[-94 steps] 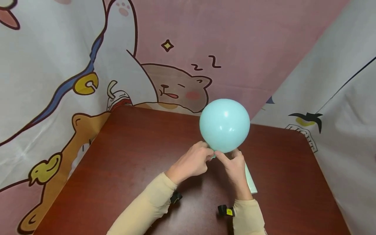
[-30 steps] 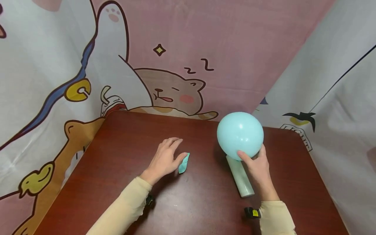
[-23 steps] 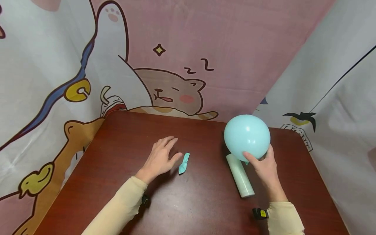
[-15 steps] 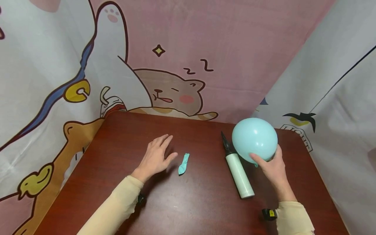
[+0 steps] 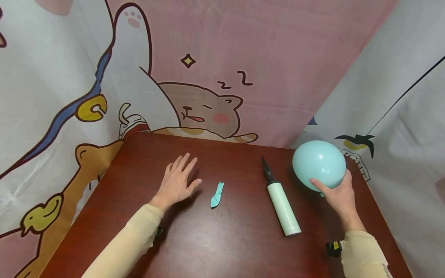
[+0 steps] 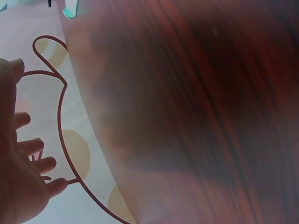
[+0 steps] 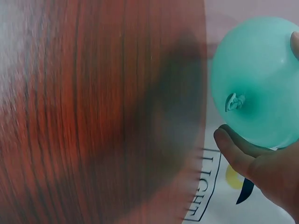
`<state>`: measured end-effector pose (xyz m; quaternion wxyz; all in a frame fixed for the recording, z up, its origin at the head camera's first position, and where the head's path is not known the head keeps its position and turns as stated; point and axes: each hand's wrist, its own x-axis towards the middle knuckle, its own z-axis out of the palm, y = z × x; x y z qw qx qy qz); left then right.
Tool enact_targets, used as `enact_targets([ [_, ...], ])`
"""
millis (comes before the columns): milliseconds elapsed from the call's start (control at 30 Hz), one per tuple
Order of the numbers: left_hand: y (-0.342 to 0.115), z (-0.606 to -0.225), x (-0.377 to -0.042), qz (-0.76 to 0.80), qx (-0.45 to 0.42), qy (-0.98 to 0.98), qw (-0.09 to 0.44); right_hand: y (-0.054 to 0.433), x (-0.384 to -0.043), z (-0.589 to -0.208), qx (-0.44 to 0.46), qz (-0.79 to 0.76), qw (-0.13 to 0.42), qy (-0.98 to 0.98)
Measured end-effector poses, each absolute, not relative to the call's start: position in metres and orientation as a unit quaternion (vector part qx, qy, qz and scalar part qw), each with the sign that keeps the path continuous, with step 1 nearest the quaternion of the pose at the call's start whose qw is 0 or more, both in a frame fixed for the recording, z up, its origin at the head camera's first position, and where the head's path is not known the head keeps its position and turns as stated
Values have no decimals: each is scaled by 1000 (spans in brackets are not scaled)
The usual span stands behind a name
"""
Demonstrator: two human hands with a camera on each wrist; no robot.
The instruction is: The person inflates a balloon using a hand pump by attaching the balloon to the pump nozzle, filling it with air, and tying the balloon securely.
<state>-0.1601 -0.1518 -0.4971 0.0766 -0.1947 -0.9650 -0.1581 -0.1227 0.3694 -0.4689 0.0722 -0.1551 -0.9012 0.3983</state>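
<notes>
My right hand (image 5: 342, 197) grips an inflated light-blue balloon (image 5: 318, 164) near the table's back right corner. Its thumb lies on the near side, with the other fingers round the right side. In the right wrist view the balloon's knotted neck (image 7: 235, 101) points toward the camera, and the shadow below suggests it is held off the table. My left hand (image 5: 175, 181) hovers over the left half with its fingers spread and holds nothing; the left wrist view shows the fingers (image 6: 32, 147) apart. To its right lies a flat uninflated balloon (image 5: 217, 195).
A hand pump (image 5: 283, 208) with a pale green barrel and black nozzle lies between the uninflated balloon and my right hand. The dark red wooden table (image 5: 226, 247) ends at a cartoon-printed cloth (image 5: 278, 58) behind and at both sides.
The hands worked together at the balloon's neck, then parted. My right hand has carried the balloon rightward, uncovering the pump. My left hand has moved left, away from the uninflated balloon.
</notes>
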Motion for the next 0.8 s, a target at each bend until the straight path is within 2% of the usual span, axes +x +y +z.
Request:
enact_targets([
  [467,-168,-504,-169,-105,-163,-980,47,400,-140,-484,-174,368,96,-908],
  [800,-171,-506,-169,-95,-156,-982,38,408,-146,-482,-195,383,68,-901],
])
